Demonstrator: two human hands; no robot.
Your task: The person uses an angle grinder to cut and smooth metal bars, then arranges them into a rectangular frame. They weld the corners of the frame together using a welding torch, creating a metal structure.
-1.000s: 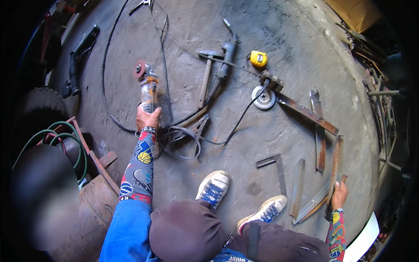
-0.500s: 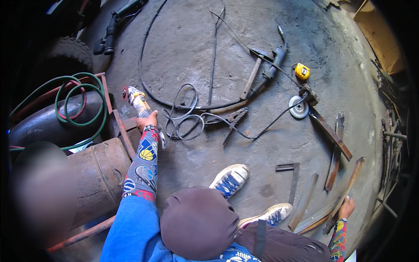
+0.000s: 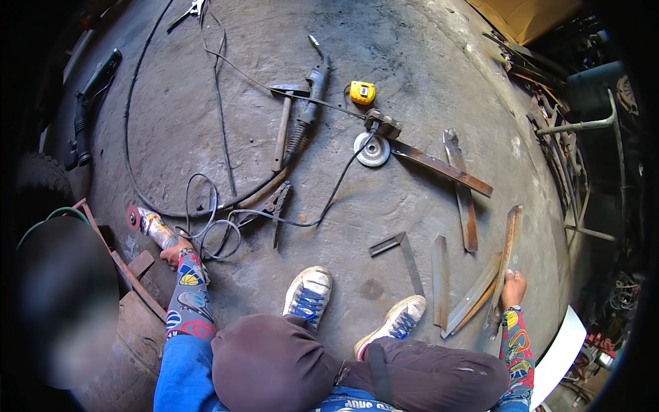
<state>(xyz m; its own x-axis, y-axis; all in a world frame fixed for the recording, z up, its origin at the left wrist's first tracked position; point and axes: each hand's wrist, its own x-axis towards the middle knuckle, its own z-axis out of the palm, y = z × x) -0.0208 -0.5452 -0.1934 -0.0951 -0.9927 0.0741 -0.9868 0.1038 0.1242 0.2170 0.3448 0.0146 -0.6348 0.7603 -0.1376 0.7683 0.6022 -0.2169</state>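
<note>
My left hand (image 3: 174, 253) is closed round the body of an angle grinder (image 3: 152, 224) with a reddish disc, low at the left beside loops of cable (image 3: 215, 235). My right hand (image 3: 515, 288) grips a rusty steel angle bar (image 3: 509, 242) at the lower right. Beside it lie more metal pieces (image 3: 440, 278) and a steel square (image 3: 410, 257). Higher up are a welding torch (image 3: 315, 88), a hammer (image 3: 284, 127), a yellow tape measure (image 3: 362, 92), and a clamp block (image 3: 382, 125) by a round grey disc (image 3: 372, 147) and crossed rusty bars (image 3: 436, 168).
A jointed black hose assembly (image 3: 84, 120) lies at the left, near a tire (image 3: 42, 173). At lower left are a red metal frame (image 3: 127, 274) and rusty cylinder (image 3: 134, 333). Scrap metal (image 3: 570, 172) and cardboard (image 3: 516, 19) line the right side. My shoes are at the bottom centre.
My left hand has moved the grinder down and to the left, out of the middle of the floor. My right hand stays on the angle bar. The view has also shifted.
</note>
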